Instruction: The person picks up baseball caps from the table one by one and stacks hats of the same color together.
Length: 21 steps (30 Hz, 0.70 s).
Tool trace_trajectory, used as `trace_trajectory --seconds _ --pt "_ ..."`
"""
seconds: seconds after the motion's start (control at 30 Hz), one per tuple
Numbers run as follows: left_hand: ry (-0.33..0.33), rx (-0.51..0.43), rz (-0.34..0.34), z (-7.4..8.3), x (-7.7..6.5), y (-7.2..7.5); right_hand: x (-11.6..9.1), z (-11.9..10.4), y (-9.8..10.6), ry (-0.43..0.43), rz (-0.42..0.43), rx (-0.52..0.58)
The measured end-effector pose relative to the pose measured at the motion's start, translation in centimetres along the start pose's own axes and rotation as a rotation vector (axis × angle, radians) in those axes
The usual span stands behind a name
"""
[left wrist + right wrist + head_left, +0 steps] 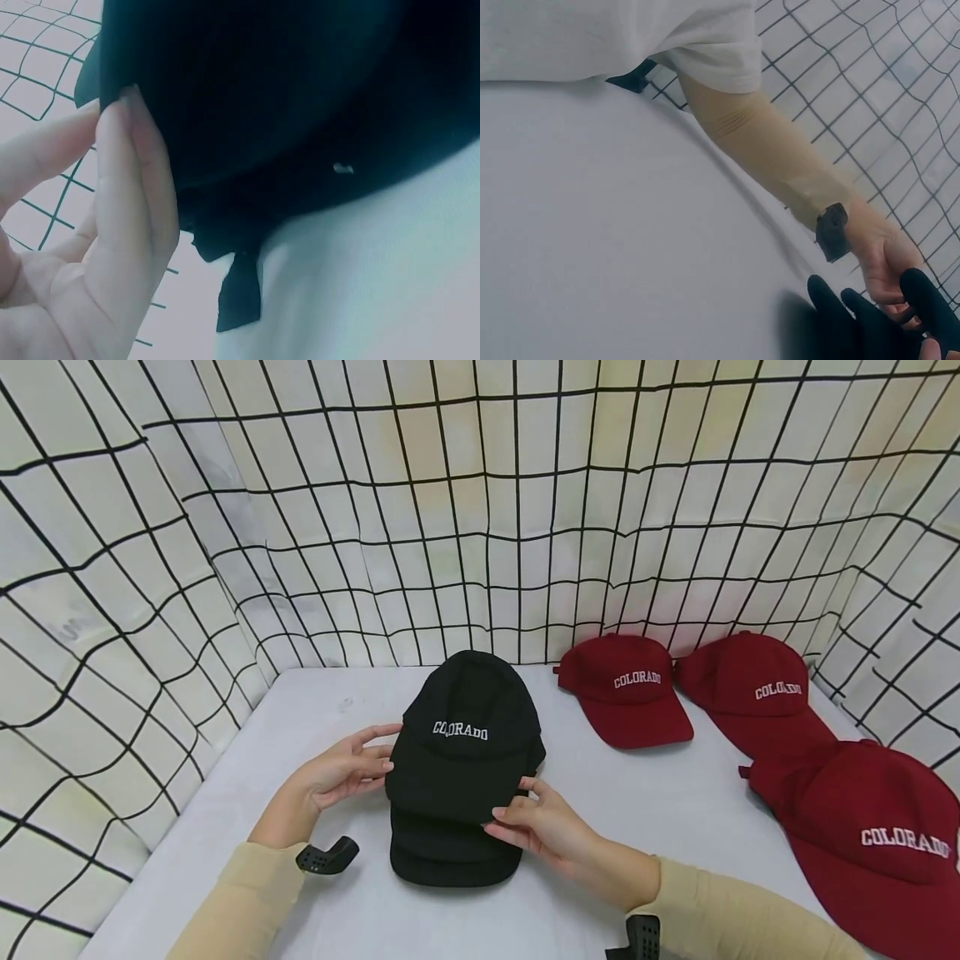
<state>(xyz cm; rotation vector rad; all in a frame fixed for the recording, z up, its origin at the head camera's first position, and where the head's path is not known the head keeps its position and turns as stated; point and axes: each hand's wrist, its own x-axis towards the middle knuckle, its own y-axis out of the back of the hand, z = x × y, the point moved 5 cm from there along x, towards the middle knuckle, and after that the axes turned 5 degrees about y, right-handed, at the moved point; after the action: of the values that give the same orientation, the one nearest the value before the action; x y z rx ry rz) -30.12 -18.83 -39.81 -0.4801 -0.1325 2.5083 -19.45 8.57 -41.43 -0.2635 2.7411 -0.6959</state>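
Observation:
A black cap (465, 785) with white "COLORADO" lettering tops a stack at mid-table, its brim toward me. Beneath it show the brims of other black caps (453, 864). My left hand (345, 770) pinches the top cap's brim at its left edge; in the left wrist view the fingers (120, 202) lie against the dark cap fabric (262, 90). On the opposite side, my right hand (551, 831) grips the brim's right corner between thumb and fingers. The right wrist view catches several dark brims (829, 315) edge-on, mostly hiding the right hand.
On the right lie three red "COLORADO" caps: one at the back (630, 693), one beside it (750, 685), and one nearer me (862, 835). Black netting (517, 535) over white sheeting encloses the white table (315, 718) at the back and sides.

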Motion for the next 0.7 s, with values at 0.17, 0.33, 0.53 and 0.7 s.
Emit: trace_trajectory --seconds 0.17,0.33,0.53,0.7 --pt "0.010 0.096 0.010 -0.1 0.1 0.3 0.3 -0.2 0.5 -0.012 -0.027 -0.087" --pt "0.055 0.198 0.065 0.3 0.5 0.6 1.5 -1.2 1.8 -0.028 -0.035 -0.229" --pt "0.115 0.231 0.188 1.1 1.8 0.7 2.8 -2.1 3.5 -0.056 -0.041 -0.346" --pt "0.139 0.237 0.236 1.3 2.8 1.0 3.2 -2.4 3.9 -0.073 -0.088 -0.398"
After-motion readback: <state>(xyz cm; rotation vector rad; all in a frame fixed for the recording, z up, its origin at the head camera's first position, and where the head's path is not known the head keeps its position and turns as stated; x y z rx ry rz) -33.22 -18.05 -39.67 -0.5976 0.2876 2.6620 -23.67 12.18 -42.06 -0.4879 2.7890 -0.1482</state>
